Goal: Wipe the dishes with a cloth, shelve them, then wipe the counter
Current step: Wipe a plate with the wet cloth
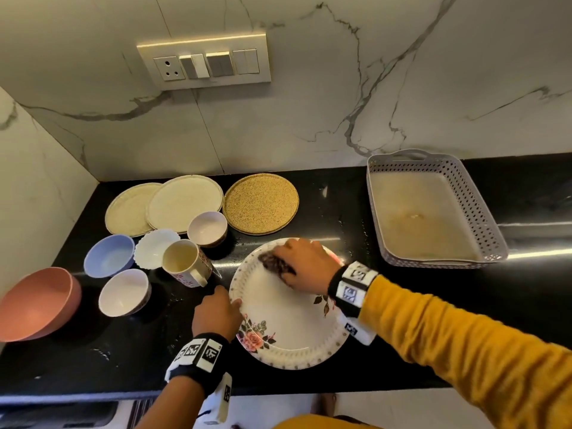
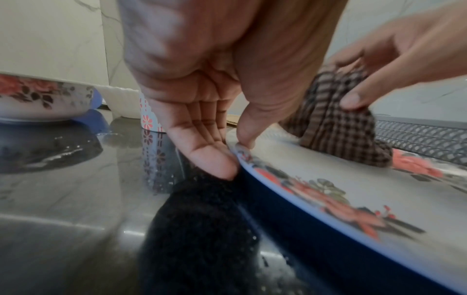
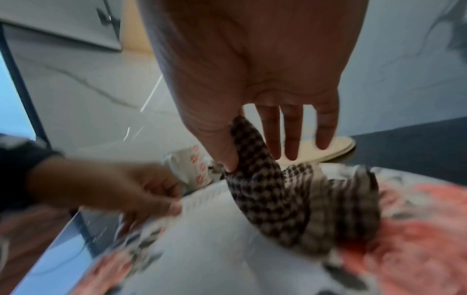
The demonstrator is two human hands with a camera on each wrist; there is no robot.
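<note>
Right now, at the counter:

Plate: the flowered plate lies flat on the black counter, lower middle of the head view, roses near its lower left rim.
Cloth: a brown checked cloth sits bunched on the plate's upper left part.
Right hand: the right hand lies on top of the cloth; in the right wrist view the thumb pinches a fold of it while the other fingers reach out fairly straight and slightly apart.
Left hand: the left hand is at the plate's left rim; in the left wrist view the thumb presses on top of the rim and the fingers, held together, touch its outer edge.
Mug: a flowered mug stands just left of the plate.
Bowls: a pink bowl, a blue bowl and two white bowls sit at centre left; a scalloped white dish lies behind the mug.
Round plates: two cream plates overlap in the upper left, with a speckled tan one just right of them.
Basket: a grey perforated basket stands on the right, well apart from the plate.
</note>
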